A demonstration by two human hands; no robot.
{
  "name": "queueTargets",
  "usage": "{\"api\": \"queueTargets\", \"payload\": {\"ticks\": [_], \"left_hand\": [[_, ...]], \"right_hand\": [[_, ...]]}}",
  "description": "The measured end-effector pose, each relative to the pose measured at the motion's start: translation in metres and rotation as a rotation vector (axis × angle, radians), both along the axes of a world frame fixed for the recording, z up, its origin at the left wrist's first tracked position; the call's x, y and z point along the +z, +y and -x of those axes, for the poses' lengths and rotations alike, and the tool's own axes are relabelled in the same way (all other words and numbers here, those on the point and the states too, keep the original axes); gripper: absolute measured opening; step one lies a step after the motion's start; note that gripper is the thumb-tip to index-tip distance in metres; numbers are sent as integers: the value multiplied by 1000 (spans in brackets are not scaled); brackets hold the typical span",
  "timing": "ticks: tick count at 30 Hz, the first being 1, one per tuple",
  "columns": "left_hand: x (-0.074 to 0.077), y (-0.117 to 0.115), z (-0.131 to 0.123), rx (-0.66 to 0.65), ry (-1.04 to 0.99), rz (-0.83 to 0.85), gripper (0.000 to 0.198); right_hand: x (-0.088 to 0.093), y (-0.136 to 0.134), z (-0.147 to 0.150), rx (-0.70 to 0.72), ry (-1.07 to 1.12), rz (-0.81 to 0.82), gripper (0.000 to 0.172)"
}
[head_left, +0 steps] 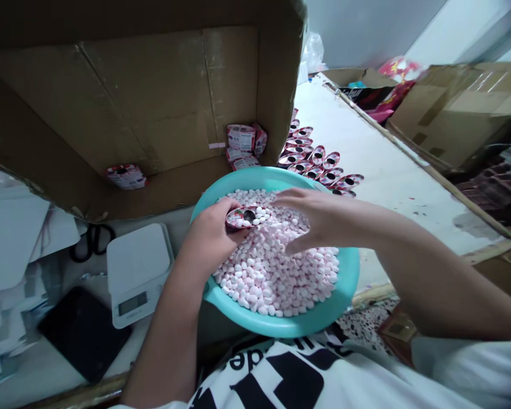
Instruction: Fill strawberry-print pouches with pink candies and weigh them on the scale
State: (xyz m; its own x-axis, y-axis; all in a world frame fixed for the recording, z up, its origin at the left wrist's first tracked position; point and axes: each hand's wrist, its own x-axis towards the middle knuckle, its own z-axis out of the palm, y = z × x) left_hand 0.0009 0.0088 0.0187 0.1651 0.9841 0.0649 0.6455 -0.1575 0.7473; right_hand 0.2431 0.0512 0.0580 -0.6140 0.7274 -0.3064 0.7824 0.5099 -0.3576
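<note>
A turquoise basin (348, 289) in front of me is filled with small, round, pale pink and white candies (276, 278). My left hand (208, 241) is wrapped round a small red printed candy container (237, 218) over the left part of the basin. The container's oval top faces up and has a dark round hole, with a few white candies lying on it. To the right, my right hand (319, 218) hovers over the candies with thumb and fingers apart. I see nothing held in it, though its palm side is partly hidden.
Behind the basin, a large cardboard box (166, 102) lies with its opening toward me and several printed packs (241, 138) inside. Several upright red containers (319, 156) stand on the white table (392, 187). At left are a white digital scale (138, 261), black scissors (92, 241) and a black flat plate (85, 334).
</note>
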Motion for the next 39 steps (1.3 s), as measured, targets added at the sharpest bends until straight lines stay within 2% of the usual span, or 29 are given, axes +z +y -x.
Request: {"api": "queueTargets", "payload": {"ticks": [2,4,7,10,12,14,17,21,23,25,28,30,35,39], "left_hand": [[-1,1,0,8,6,-3,32],[-2,1,1,11,12,-1,34],[-3,2,1,17,22,7,33],[-3,2,1,25,37,11,34],[-4,2,1,27,43,10,34],[-3,1,1,19,40,6,35],[-1,0,1,-2,18,-1,33],[2,0,1,-38,1,-14,28],[3,-1,1,-44,-4,-22,28],[4,-1,1,-41,-16,-18,29],[5,-2,2,-43,-35,-11,29],[4,-2,1,-40,-37,-22,28],[2,-2,1,-35,-12,-60,26],[2,-2,0,-38,15,-60,25]], "right_hand": [[-23,-6,-11,-4,-94,104,108],[-41,-14,-15,-11,-84,98,109],[-50,-25,-12,-23,7,64,88],[-48,-27,-8,-43,12,60,56],[-44,-22,-6,-46,-2,73,30],[-34,-16,-4,-65,2,98,19],[-7,-8,5,-81,71,86,18],[31,0,33,-27,57,-101,16],[40,2,47,45,15,-178,14],[41,2,54,112,9,-208,18],[34,-1,47,134,104,-238,33],[25,-6,37,68,196,-246,35],[-7,-24,27,-176,442,-281,21],[-23,-40,41,-167,538,-403,18]]}}
